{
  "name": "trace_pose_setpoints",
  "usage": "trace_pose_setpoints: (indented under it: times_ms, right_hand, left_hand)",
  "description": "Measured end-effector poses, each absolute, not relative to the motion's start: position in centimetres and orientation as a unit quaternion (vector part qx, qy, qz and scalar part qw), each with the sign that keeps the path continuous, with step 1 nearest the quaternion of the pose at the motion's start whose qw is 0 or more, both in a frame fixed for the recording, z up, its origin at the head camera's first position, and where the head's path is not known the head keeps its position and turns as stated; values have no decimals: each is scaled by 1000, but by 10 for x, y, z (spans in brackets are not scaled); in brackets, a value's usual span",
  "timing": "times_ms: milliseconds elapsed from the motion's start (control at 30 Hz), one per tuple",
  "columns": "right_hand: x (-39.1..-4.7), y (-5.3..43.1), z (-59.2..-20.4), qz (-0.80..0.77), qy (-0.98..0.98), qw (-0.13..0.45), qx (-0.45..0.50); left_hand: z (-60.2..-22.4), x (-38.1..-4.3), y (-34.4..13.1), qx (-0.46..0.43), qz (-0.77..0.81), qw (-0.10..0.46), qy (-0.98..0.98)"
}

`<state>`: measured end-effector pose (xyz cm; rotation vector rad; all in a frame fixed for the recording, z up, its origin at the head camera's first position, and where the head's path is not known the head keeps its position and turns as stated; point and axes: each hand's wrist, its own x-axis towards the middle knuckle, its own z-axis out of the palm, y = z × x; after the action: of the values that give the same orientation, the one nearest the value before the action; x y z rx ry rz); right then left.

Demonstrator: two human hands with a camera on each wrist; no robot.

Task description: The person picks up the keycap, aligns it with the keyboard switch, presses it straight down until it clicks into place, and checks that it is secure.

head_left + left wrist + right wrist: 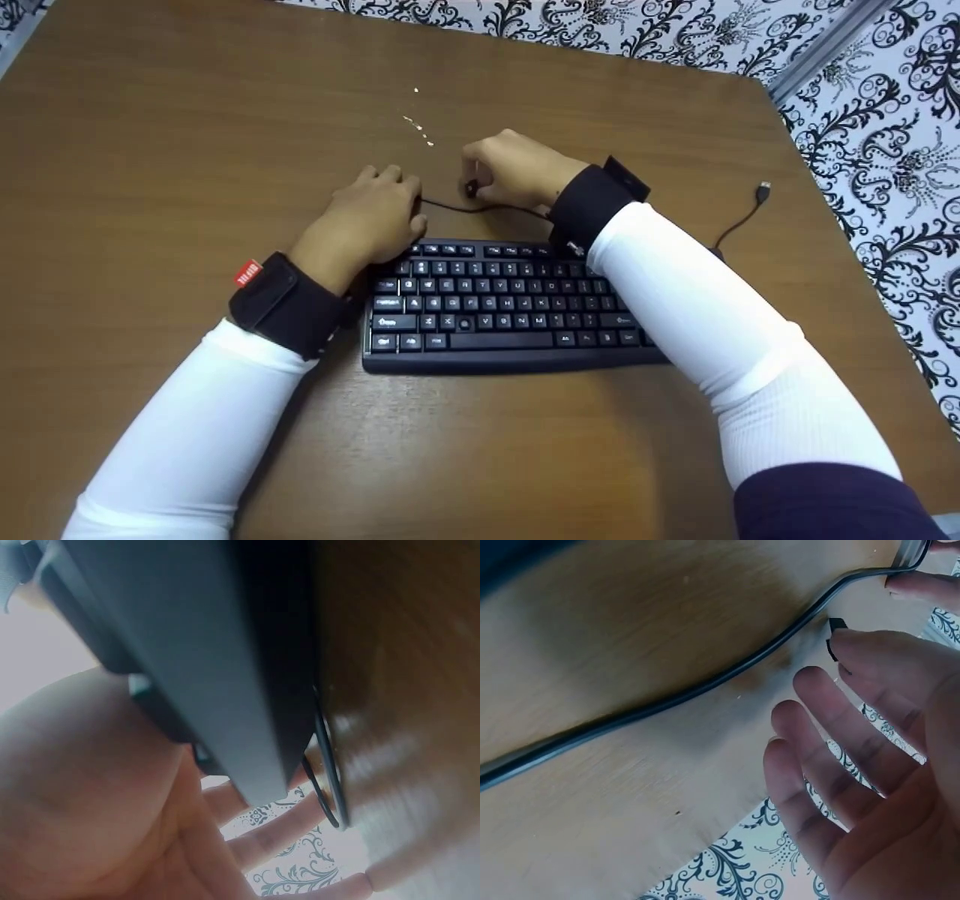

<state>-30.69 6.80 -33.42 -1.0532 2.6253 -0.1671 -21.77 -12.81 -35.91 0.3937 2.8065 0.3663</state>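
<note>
A black keyboard [501, 304] lies flat on the wooden table, its cable [480, 210] running along behind the back edge. Over the keyboard's back left corner is my left hand [375, 214], thumb and index finger apart where the cable passes. Fairly straight, spread fingers [277, 829] reach beyond the keyboard in the left wrist view, beside a bend of the cable. Behind the cable, my right hand [517, 169] pinches a small black piece [835, 637] between thumb and index finger. The other fingers of that hand are loosely bent; most of the piece is hidden.
The cable's USB plug [763, 193] lies to the right, beyond my right forearm. Small pale flecks [420, 129] are scattered on the table [187, 112] ahead of my hands. Black-and-white patterned wallpaper [885, 165] borders the far and right edges.
</note>
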Motion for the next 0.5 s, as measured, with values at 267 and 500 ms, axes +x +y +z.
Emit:
trace_pose_setpoints:
  times_ms: [267,500]
  right_hand:
    - [-307,70,-333,-46,917,164,-359]
    - [-307,72,-333,-29,920,164,-354]
  left_hand:
    - [-359,-218,-129,138,131,141,972]
    - [-360,-218,-129,137,132,145,971]
